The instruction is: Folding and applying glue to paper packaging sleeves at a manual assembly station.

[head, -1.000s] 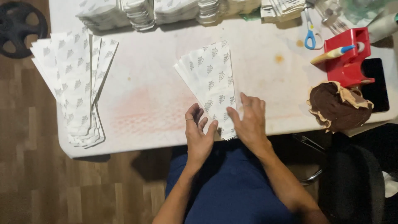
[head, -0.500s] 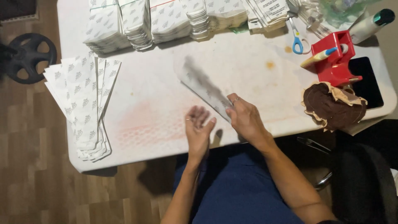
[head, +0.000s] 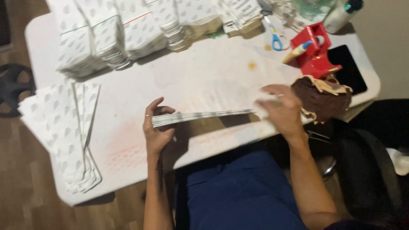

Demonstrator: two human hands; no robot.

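Both hands grip one flat card stack (head: 200,116) edge-on above the table (head: 204,72): left hand (head: 156,127) pinching, right hand (head: 281,110) closed; I'd square edges evenly.

Both forearms are bare, with no sleeves in view. The left hand (head: 156,130) wears a thin ring on one finger, as does the right hand (head: 281,110). Dark blue clothing (head: 238,194) covers the lap.
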